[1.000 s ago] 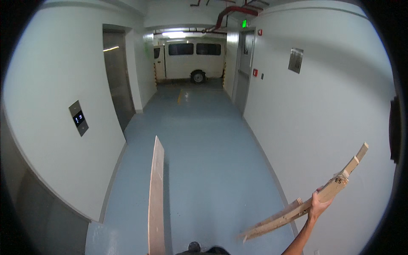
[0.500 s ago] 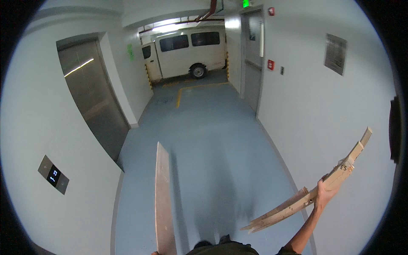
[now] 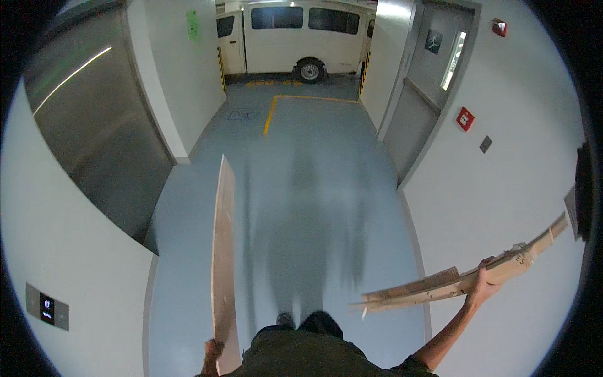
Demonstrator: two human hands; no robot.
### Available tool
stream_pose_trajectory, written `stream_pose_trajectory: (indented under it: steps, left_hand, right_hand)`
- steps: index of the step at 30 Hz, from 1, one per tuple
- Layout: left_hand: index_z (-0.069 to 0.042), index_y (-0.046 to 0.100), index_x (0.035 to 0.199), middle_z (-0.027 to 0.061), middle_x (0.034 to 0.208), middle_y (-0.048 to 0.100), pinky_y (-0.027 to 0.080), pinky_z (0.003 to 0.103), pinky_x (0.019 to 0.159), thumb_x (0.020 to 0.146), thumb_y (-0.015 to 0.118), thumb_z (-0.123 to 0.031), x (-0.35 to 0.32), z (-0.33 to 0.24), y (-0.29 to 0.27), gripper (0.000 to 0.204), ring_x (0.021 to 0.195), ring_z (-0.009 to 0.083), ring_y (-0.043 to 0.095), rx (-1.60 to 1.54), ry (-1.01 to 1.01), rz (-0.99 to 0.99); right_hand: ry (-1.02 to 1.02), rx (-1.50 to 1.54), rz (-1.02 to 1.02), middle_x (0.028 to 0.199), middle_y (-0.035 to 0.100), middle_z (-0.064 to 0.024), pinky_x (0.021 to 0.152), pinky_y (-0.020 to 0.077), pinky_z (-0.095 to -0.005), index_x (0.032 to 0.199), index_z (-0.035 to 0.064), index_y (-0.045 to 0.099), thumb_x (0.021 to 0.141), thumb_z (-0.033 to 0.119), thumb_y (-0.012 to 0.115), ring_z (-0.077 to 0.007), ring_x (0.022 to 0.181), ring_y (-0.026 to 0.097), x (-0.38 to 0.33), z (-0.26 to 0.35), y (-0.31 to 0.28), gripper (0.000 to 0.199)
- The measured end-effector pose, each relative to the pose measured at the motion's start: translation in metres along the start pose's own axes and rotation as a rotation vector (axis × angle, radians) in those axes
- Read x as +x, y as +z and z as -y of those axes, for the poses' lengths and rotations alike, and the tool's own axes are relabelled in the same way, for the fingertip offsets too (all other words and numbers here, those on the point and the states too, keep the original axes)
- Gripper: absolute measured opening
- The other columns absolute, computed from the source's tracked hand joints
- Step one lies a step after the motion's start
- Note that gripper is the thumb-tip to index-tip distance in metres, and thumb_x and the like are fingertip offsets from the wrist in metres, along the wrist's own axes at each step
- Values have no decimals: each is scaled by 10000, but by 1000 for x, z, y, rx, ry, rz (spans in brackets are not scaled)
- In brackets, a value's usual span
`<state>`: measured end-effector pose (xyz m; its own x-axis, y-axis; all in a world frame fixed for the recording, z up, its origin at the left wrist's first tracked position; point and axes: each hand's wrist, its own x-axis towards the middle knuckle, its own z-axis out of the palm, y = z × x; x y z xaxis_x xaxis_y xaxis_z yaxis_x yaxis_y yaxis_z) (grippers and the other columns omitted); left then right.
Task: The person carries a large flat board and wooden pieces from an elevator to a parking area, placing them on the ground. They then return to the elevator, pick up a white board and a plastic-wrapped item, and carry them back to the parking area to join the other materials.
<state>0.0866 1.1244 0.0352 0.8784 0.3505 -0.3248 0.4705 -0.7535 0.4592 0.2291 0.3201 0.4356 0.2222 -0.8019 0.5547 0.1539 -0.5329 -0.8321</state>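
1. Two bare hands in view, each gripping wood.
2. Left hand point(image 3: 214, 349): closed around the near end of the long board point(image 3: 224, 251), at its left edge; fingers only partly visible.
3. Long board: pale, flat, narrow from this view, pointing forward above the blue floor point(image 3: 352, 207); can't tell if its far end touches down.
4. Right hand point(image 3: 482, 286): well to the right of the long board, wrapped firmly around the wood strips point(image 3: 505, 269).
5. Wood strips: several, bunched, rising away from the board toward the right; dark marking on one; ends nearest the board uneven. Bundle and board well apart.
6. Dark shirt point(image 3: 314, 355) and dark shoes point(image 3: 320, 323): just right of the board's near end.
7. White van point(image 3: 276, 50): well beyond the board's far end, yellow line point(image 3: 314, 97) on the floor between.
8. Steel door point(image 3: 100, 138): left of the board; wall panel point(image 3: 47, 306) with lit display, left of the board's near end.
9. Grey door point(image 3: 421, 94): ahead and right of the board; red wall box point(image 3: 465, 119) farther right.
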Motion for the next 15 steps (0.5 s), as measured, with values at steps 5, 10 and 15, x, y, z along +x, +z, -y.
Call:
stream_pose_trajectory:
  steps: [5,10,15]
  left_hand:
    - [-15,612,840,178,686,622,460,420,544,710,670,-289,135,-210,-27,309,652,362,606,95,174,-155]
    - [-24,598,894,139,689,642,478,390,547,703,682,-262,239,-223,-51,318,628,295,627,-462,-56,-47]
    - [-21,581,967,128,687,632,471,331,472,758,634,-225,316,-293,-25,298,573,190,604,62,166,-193]
  right_hand:
    - [68,206,-103,1003,584,-104,840,452,-326,1097,-33,529,726,11,656,-183,890,561,96,-81,105,394]
    - [75,209,-75,982,595,-101,792,466,-324,1136,-10,510,708,2,679,-182,851,563,97,-85,204,460]
    - [122,179,9,981,590,-96,823,433,-324,1151,-16,499,698,30,686,-191,894,545,143,-127,343,492]
